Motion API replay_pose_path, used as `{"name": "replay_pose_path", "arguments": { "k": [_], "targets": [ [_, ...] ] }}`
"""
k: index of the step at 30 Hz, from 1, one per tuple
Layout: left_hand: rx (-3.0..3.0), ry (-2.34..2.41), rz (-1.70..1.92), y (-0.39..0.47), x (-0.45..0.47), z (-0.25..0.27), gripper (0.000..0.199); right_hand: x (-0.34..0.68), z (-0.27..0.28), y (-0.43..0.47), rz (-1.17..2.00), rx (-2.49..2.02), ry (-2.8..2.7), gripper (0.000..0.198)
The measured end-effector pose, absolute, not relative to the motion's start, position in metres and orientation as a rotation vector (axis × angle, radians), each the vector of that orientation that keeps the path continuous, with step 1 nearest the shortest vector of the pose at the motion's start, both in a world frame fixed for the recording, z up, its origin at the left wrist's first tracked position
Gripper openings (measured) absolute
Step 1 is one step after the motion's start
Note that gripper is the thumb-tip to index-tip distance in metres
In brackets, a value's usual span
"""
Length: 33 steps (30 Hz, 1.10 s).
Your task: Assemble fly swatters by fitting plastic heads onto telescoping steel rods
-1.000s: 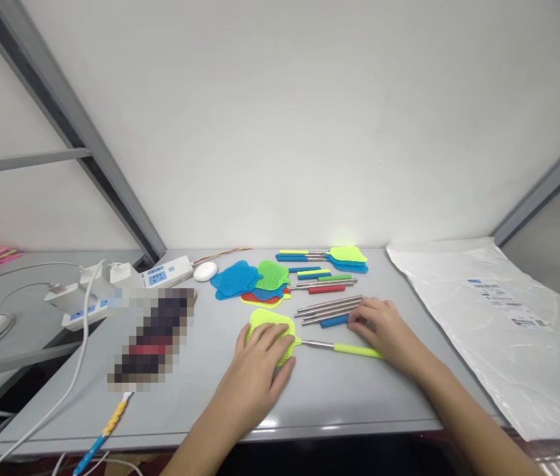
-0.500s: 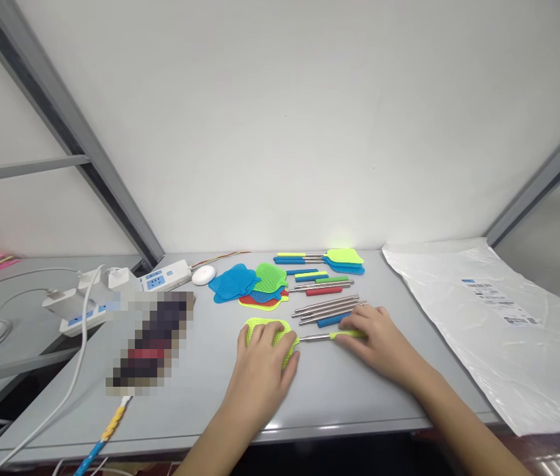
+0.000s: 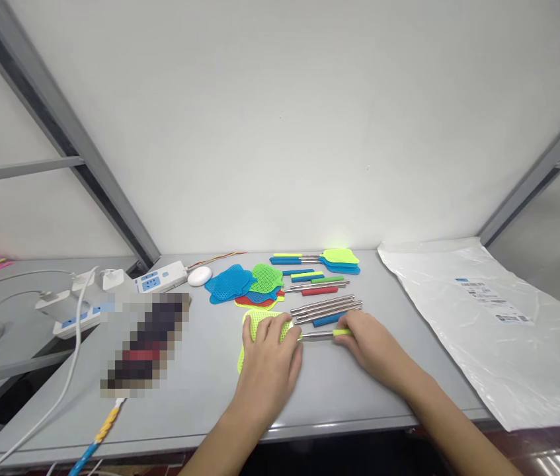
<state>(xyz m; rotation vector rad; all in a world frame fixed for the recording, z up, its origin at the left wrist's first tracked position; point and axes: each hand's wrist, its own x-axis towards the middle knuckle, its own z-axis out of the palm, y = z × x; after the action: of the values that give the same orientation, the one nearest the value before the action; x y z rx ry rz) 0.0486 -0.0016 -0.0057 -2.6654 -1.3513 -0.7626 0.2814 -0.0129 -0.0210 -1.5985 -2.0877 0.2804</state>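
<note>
A yellow-green fly swatter [image 3: 317, 334] with a metal rod lies near the front middle of the table. My left hand [image 3: 268, 350] covers much of its mesh head and holds it near the neck, fingertips and thumb around the joint. My right hand [image 3: 376, 340] is closed around the yellow-green grip at the rod's other end, hiding most of it. Just behind lie several bare metal rods [image 3: 323, 305] and a blue grip [image 3: 329, 319]. Farther left is a pile of loose mesh swatter heads [image 3: 230, 283] in blue, green, red and yellow.
Whole swatters [image 3: 340, 256] are stacked at the back. A red grip [image 3: 320, 291] lies among other handles. At right spreads a white plastic bag [image 3: 438, 330]. At left are a power strip [image 3: 163, 277], a white round case [image 3: 200, 276], cables and a pixelated object [image 3: 148, 344].
My left hand has shifted slightly toward the swatter's neck. My right fingers have drawn in around the grip, and the swatter head has turned a little. The view has moved slightly.
</note>
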Motion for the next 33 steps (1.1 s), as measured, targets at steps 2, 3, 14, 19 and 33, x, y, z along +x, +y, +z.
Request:
{"name": "replay_pose_path", "arguments": {
  "k": [2, 3, 14, 19, 33],
  "targets": [
    [-2.714, -1.226, -0.848, -0.007, 0.05, -0.006, 0.022, 0.283, -0.021, -0.013, 0.312, -1.637, -2.068, 0.012],
    [-2.78, -1.133, -0.864, -0.01, 0.052, -0.007, 0.02, 0.284, -0.021, -0.014, 0.317, -1.651, -2.068, 0.012],
    [-3.163, -0.849, -0.743, -0.021, 0.066, -0.009, 0.019, 0.282, -0.018, -0.021, 0.221, -1.62, -2.098, 0.019],
    [-3.349, -1.254, -1.085, -0.022, 0.062, -0.005, 0.022, 0.282, -0.017, -0.028, 0.17, -1.531, -1.999, 0.021],
    [-2.385, -2.376, -2.776, -0.012, 0.074, -0.015, 0.037, 0.265, -0.025, -0.036, -0.273, -1.4, -2.12, 0.021]
  ]
}}
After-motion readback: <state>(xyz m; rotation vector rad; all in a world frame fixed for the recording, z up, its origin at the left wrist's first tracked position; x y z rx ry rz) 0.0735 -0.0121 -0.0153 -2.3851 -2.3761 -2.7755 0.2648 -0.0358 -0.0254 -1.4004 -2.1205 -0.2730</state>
